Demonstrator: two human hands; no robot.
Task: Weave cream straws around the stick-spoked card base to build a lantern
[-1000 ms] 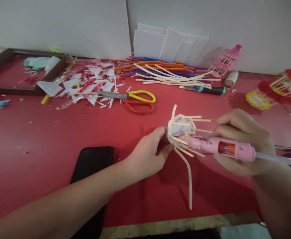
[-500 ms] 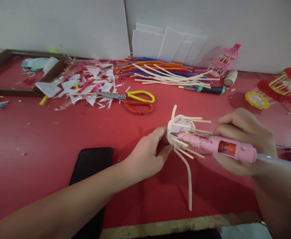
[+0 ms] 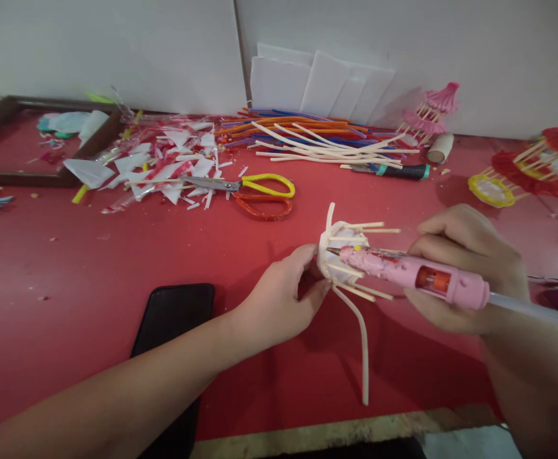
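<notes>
My left hand (image 3: 286, 290) pinches the left edge of a small round white piece (image 3: 343, 255) between thumb and fingers. Several thin pale sticks (image 3: 365, 291) stand out of that piece toward the right. A cream strip (image 3: 362, 344) runs round its rim; one end hangs down toward the front, the other pokes up at the top. My right hand (image 3: 465, 274) is wrapped round a pink glue gun (image 3: 403, 271) with a clear glue stick in its back. The metal tip of the gun is at the inner left side of the white piece.
Scissors (image 3: 264, 191) lie behind my left hand beside paper scraps (image 3: 164, 159). Coloured strips (image 3: 327, 143) and a cutter (image 3: 403, 172) are further back. A black phone (image 3: 174, 319) lies under my left forearm. Red and yellow stick models (image 3: 527, 169) stand at right.
The glue gun tip has shifted slightly up and the gun a little to the left. The round piece has turned slightly in my left hand.
</notes>
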